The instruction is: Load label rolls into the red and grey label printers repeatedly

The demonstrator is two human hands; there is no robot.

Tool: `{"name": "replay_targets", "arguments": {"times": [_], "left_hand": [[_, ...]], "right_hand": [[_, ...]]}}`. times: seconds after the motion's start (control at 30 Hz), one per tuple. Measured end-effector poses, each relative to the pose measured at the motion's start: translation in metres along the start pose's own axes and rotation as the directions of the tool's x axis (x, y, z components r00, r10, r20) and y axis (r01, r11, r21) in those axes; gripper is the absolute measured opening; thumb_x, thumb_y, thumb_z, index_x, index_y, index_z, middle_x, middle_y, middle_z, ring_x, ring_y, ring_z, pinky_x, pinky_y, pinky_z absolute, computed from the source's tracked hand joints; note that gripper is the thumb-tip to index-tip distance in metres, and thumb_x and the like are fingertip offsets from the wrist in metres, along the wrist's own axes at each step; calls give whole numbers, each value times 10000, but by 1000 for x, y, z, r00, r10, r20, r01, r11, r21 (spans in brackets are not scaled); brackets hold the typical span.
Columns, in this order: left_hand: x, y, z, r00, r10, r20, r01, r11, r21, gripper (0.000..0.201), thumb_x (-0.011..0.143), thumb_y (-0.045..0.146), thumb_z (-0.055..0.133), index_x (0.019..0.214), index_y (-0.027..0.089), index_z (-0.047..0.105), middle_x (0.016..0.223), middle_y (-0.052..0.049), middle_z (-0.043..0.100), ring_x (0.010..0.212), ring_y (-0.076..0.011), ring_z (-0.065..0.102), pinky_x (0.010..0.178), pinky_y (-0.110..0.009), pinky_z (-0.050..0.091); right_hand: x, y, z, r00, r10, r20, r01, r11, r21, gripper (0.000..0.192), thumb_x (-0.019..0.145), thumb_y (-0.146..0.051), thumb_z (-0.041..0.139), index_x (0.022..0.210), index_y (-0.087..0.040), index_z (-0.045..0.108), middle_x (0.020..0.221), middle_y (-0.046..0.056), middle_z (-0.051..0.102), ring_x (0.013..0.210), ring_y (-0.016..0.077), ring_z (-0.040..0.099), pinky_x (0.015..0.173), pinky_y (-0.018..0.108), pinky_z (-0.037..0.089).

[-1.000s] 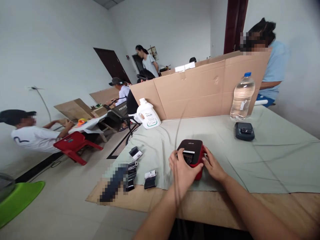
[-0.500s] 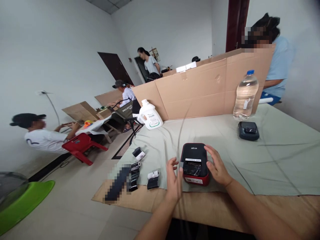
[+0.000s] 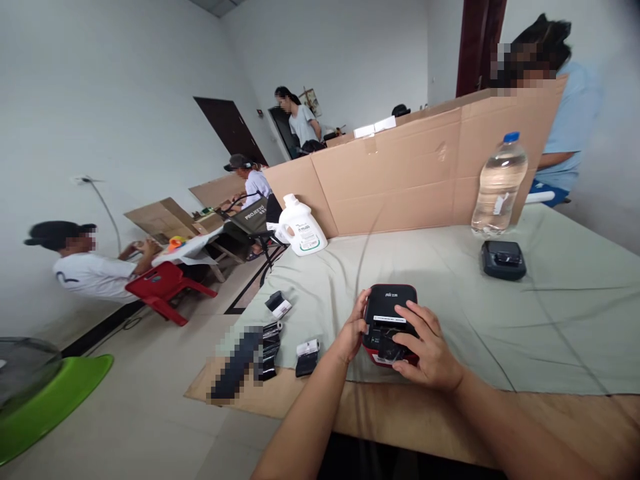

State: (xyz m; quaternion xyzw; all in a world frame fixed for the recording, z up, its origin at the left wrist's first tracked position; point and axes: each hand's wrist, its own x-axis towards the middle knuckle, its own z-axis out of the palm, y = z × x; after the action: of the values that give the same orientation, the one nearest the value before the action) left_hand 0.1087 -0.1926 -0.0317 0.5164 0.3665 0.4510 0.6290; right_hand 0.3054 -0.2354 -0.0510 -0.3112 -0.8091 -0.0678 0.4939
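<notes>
My right hand (image 3: 430, 350) lies over the printer (image 3: 391, 319), fingers pressing its glossy black top; my left hand (image 3: 353, 328) clasps its left side. It sits near the table's (image 3: 440, 427) front edge on grey-green cloth (image 3: 550, 333). I'd judge steadying from the left while pressing straight down works best. It's a rounded plastic box, red base. Farther off: a dark device (image 3: 503, 259) and a clear bottle (image 3: 498, 188).

A label printer (image 3: 389, 308) sits on the cloth-covered table (image 3: 550, 320) (near its front edge), water bottle (image 3: 499, 187) behind, detergent jug (image 3: 300, 228) far left.
</notes>
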Motion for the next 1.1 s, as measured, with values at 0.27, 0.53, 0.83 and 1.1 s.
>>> {"name": "replay_targets", "arguments": {"times": [0.27, 0.53, 0.83, 1.1], "left_hand": [[-2, -6, -2, 1000, 23, 14, -24, 994, 107, 998, 522, 198, 414, 1485, 250, 159, 1456, -1, 413, 1283, -243, 434, 1026, -414, 379], [0, -7, -2, 1000, 6, 28, -8, 998, 65, 900, 537, 183, 426, 1429, 227, 312, 1448, -23, 427, 1297, -240, 428, 1026, -390, 381], [14, 37, 13, 967, 253, 31, -153, 478, 865, 350, 688, 135, 502, 982, 224, 670, 1043, -54, 668, 1022, -224, 568, 967, -381, 394], [71, 24, 44, 950, -201, 238, -226, 79, 971, 247, 534, 92, 675, 741, 223, 701, 824, -75, 715, 936, -304, 599, 1013, -456, 294]], "right_hand": [[-6, 1, 3, 986, 112, 120, -114, 993, 9, 368, 733, -581, 608, 921, -273, 684, 1380, 56, 497, 1314, 356, 357, 1063, 575, 287], [-11, 28, 5, 940, 312, -139, -292, 945, 148, 435, 924, -421, 331, 1284, -200, 439, 1329, 138, 475, 1236, 304, 427, 1012, 545, 357], [-22, 47, 20, 864, 475, -164, -468, 880, 80, 313, 939, -341, 346, 1167, -204, 510, 1075, 116, 576, 1028, 274, 502, 904, 493, 412], [-26, 54, 21, 869, 459, -185, -456, 888, 60, 321, 937, -361, 346, 1151, -199, 522, 1052, 127, 589, 1006, 283, 513, 886, 497, 419]]}}
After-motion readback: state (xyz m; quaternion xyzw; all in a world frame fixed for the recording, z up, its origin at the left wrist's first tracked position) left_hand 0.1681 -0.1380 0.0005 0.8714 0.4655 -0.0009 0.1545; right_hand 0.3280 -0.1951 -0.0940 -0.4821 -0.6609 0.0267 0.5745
